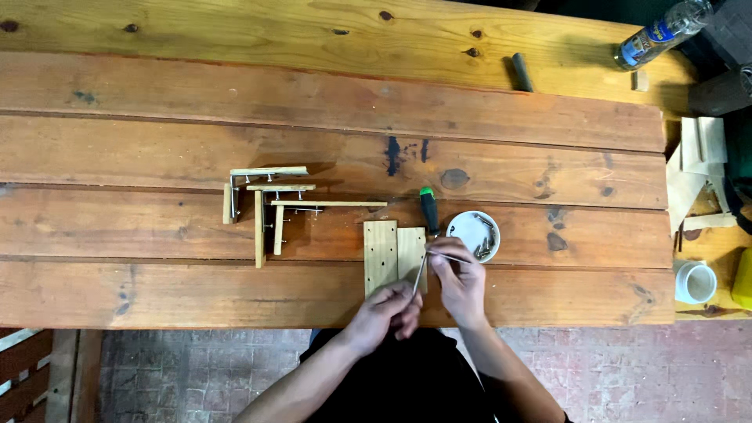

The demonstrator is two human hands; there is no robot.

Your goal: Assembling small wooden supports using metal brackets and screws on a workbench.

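— At the near edge of the desk (157, 294), what do you see me holding?

— Your left hand (384, 312) is pinched around the lower end of a thin metal bracket (421, 276), and your right hand (460, 280) grips its other leg, which runs along the top of the small wooden panel (411, 249). That panel lies flat just beside a taller drilled panel (381, 257), their long edges touching.

— What could go wrong from here?

— I judge the bracket can slip, since you hold it only by your fingertips above the panel. Your right wrist sits near the white dish (473, 235) of screws; a nudge could scatter them over the edge. The green-capped screwdriver (429, 210) lies loose between panel and dish and could roll.

— And what can't you make out?

— Whether the bracket touches the wood or hovers over it; your fingers cover the joint. I cannot tell if you also hold a screw. The finished corner pieces (270, 205) to the left show bolts, but their count is too small to read. The plastic bottle (662, 33) is cut off at the top right corner.
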